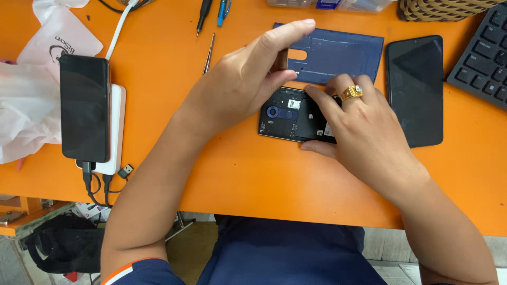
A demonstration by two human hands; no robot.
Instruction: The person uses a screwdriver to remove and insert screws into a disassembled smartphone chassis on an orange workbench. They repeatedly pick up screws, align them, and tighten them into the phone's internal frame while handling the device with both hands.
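The opened phone (288,120) lies back-up on the orange tabletop (248,174), its blue back cover (338,53) just beyond. The right hand (364,132) pins it with curled fingers; the left hand (248,79) hovers above, pinching something small.

You have bright, even light over the orange surface (158,63), with only soft, short shadows under your left hand (248,79) and right hand (364,132). The dark phone screens give faint, dull reflections, no harsh glare. Focus is sharp throughout; the area below the surface's near edge sits dimmer.
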